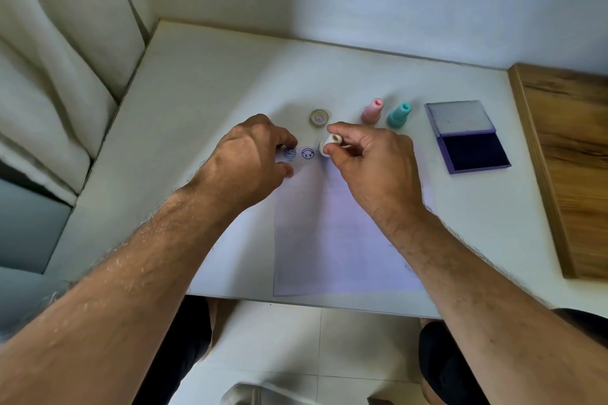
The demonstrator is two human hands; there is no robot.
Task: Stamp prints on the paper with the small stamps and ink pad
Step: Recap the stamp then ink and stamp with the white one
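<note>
Pinching a small white stamp (330, 145) between thumb and fingertips, the right hand (371, 161) held it at the paper's (332, 240) far edge, tipped toward the left (whether its face met the sheet could not be told). Just left of the stamp sat two blue round prints (307, 153). The left hand (250, 158), fingers curled and holding nothing, pressed the paper. Beyond the stamp lay a round cap (319, 117), a pink stamp (372, 111) and a teal stamp (399, 114); the open ink pad (472, 149) lay well right, nothing intervening.

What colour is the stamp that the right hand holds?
White, with a brownish top; the stamp shows in the head view, pinched by the right hand.
</note>
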